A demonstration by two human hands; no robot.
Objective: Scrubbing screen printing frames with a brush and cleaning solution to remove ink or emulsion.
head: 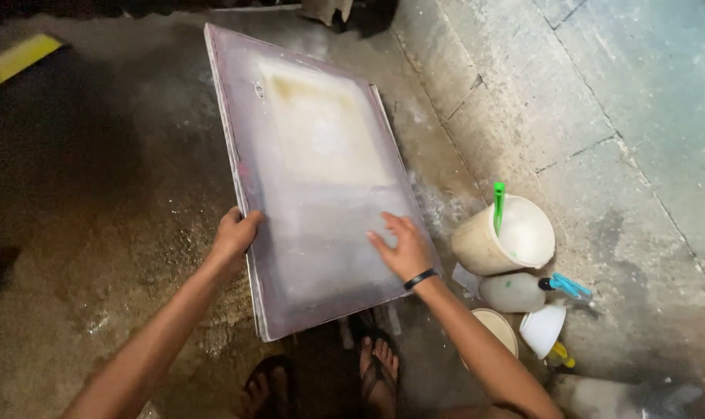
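A large flat rectangular screen frame with a purple-grey border and a pale yellowish middle leans tilted over the wet concrete floor. My left hand grips its left edge near the lower corner. My right hand, with a black wristband, lies flat with fingers spread on the screen's lower right surface. My feet in dark sandals stand just below the frame's bottom edge.
A cream bucket with a green stick in it stands at the right by a concrete wall. Next to it lie a spray bottle, a white bowl and a round lid. A yellow sponge-like block lies far left.
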